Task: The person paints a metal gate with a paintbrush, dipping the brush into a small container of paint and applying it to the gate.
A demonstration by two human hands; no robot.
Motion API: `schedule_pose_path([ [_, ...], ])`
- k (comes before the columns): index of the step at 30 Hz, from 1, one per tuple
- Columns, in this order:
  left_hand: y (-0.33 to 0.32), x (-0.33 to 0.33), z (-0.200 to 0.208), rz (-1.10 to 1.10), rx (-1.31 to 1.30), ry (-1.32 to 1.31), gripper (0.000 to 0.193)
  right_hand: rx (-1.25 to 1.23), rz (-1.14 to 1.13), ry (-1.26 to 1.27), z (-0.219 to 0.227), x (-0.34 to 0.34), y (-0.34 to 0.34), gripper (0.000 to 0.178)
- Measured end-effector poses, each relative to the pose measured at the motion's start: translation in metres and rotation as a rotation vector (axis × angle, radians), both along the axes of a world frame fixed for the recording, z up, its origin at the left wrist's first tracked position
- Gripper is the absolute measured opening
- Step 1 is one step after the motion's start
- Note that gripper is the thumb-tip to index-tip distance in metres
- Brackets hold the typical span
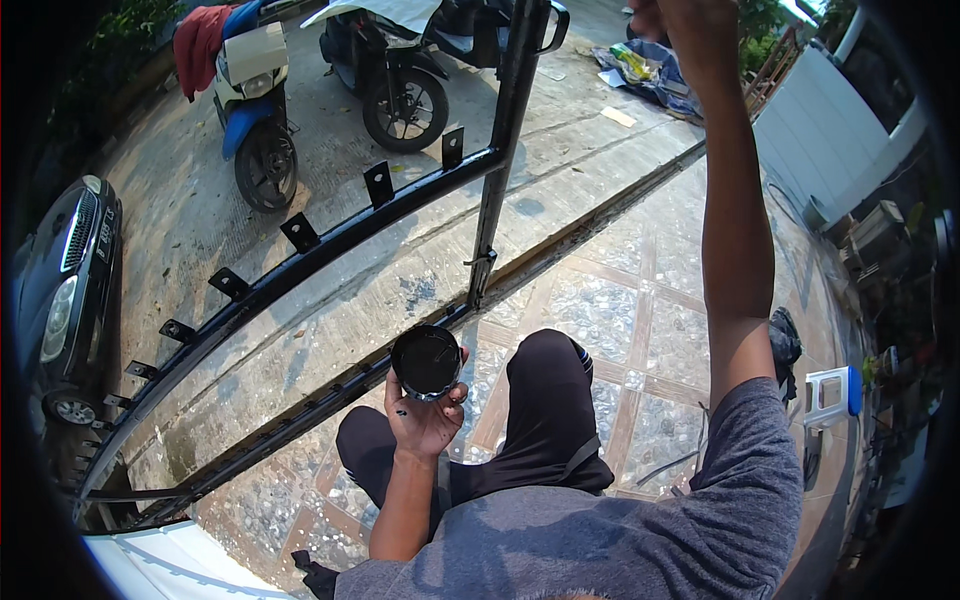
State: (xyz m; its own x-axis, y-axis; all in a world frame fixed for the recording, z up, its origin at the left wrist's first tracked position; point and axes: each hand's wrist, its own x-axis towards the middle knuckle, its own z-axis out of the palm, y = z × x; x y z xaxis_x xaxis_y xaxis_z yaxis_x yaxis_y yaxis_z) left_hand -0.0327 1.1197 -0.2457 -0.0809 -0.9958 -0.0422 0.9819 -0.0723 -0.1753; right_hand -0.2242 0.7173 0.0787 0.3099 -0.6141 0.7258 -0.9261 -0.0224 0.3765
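My left hand (422, 428) is closed round a small round can of black paint (426, 362), held upright just above my knees. Dark specks mark its palm and fingers. My right arm is stretched up, and my right hand (680, 22) is at the top edge, partly cut off. Its fingers look curled, but what they hold cannot be made out. In front of me stands a black metal frame: an upright post (503, 130) joins a long curved rail (330, 240) set with several small drilled tabs. The right hand is to the right of the post's top.
Motorbikes (262, 130) stand on the concrete beyond the rail, with a dark car (70, 290) at the left. A metal floor track (590, 222) crosses under the frame. On the tiled floor at right is a white and blue plastic stool (832, 395).
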Motion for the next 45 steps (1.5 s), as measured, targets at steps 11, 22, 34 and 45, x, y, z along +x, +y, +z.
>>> schedule_pose_path([
  [11, 0.002, -0.003, 0.001, -0.012, -0.035, -0.056, 0.072, -0.136, 1.056, -0.404, -0.107, 0.089, 0.118, 0.019],
  [22, 0.017, 0.013, 0.001, 0.025, -0.067, -0.03, 0.074, -0.167, 0.827, -0.276, -0.064, 0.142, 0.105, 0.014],
  [34, 0.019, 0.018, 0.004, 0.015, -0.062, -0.042, 0.075, -0.19, 0.818, -0.287, -0.059, 0.149, 0.108, 0.013],
  [45, 0.021, 0.021, 0.003, 0.019, -0.045, -0.04, 0.075, -0.246, 0.984, -0.242, -0.094, 0.114, 0.101, 0.011],
])
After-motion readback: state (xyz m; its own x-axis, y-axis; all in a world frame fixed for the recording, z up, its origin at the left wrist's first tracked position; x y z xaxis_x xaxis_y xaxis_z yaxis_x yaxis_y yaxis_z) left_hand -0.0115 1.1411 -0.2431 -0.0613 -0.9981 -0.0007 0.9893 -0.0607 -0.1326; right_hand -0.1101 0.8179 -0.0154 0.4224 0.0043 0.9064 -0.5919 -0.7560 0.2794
